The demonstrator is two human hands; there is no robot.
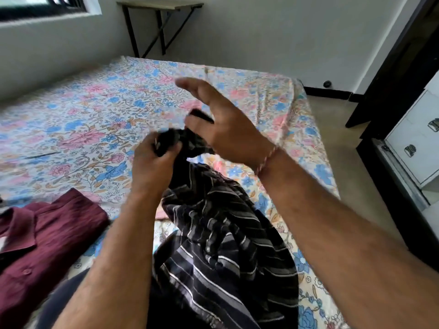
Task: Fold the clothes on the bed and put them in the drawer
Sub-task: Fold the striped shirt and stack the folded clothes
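A black shirt with white stripes (221,238) hangs crumpled over the near part of the bed (83,119). My left hand (152,167) grips a bunched upper part of it, lifted above the flowered sheet. My right hand (221,124) hovers just beyond that bunch with fingers spread and straight, its thumb close to the cloth; it is blurred. A folded maroon shirt (45,238) lies on the bed at the near left.
White drawers with metal handles (413,143) stand at the right beside a dark door frame (389,74). A narrow strip of floor runs between the bed and the drawers. A small folding table (161,5) stands against the far wall.
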